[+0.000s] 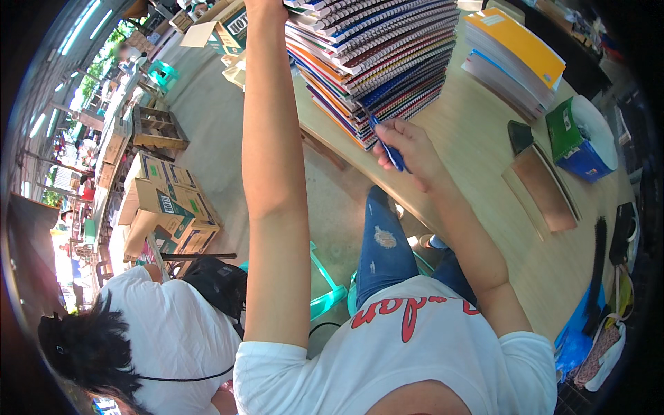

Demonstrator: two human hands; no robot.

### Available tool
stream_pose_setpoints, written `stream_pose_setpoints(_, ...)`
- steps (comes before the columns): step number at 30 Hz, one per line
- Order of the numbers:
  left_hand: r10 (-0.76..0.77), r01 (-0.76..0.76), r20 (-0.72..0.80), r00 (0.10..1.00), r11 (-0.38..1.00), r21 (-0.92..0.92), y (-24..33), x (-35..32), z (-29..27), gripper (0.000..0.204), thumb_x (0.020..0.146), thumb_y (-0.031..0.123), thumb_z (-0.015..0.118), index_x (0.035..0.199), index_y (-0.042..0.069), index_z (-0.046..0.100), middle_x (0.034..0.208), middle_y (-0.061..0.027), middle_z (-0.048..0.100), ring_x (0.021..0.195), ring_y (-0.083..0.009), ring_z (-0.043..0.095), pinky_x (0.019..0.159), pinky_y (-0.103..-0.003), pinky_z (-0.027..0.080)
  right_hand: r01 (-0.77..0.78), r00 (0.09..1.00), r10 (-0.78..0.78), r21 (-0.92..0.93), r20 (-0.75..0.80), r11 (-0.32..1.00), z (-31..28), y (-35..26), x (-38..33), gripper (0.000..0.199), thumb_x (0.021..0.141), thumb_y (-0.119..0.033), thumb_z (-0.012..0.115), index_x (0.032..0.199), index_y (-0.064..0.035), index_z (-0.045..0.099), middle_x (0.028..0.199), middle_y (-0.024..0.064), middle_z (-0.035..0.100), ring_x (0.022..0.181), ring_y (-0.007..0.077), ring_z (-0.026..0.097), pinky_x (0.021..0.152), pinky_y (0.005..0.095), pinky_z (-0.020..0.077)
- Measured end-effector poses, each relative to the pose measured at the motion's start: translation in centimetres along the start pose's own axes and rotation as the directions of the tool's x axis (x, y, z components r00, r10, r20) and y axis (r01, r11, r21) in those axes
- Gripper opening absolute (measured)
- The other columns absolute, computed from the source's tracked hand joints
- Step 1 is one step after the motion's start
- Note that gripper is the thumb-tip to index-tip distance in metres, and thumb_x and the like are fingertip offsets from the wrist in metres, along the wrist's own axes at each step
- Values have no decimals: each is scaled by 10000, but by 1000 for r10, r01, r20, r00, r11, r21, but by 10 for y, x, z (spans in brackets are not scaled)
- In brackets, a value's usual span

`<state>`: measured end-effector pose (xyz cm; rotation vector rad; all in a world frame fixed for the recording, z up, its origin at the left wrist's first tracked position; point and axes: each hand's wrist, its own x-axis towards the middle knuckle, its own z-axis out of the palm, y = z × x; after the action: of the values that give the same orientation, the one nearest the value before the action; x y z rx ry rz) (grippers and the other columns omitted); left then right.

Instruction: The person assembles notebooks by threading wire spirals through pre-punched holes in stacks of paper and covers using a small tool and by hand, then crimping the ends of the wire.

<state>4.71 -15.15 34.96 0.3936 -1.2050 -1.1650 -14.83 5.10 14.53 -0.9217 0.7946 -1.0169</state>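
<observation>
A long wooden table [477, 159] runs from far left to near right. On its far part stands a tall stack of spiral notebooks [377, 59], leaning slightly. Right of it lies a lower pile of books [515, 59] with an orange cover on top. The left arm reaches far up past the stack; its hand is out of view. The right hand [408, 149], at the stack's near base, grips a blue pen [387, 146].

multicoloured notebook stack [377, 62], blue pen [387, 149], beige table [484, 173]
</observation>
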Motion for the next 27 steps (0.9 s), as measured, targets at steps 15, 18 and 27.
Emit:
stream_pose_setpoints(15,170,-167,-19,985,979,119,-4,1,2,422,904,242,526,1184,-54,636,1074,-196,674,943,-284,678,824,-375,574,343,652,-757,-877,-36,337,2,19,-22,434,807,-232,744,1121,28,594,1035,202,610,949,369,605,830,451,488)
stream_pose_setpoints(18,156,-152,-25,987,980,132,-1,2,0,429,915,257,508,1184,-52,638,1083,-197,675,952,-288,678,825,-373,576,352,790,-600,-711,-123,609,4,13,-23,430,812,-225,734,1131,26,589,1047,208,609,957,373,606,833,447,491)
stream_pose_setpoints(27,126,-92,-99,987,953,289,4,-10,10,432,939,300,470,1213,21,654,1110,-149,686,908,-239,693,764,-341,591,371,662,-749,-863,-13,343,-4,17,-21,398,816,-213,724,1116,7,583,1079,202,598,962,377,597,830,452,487)
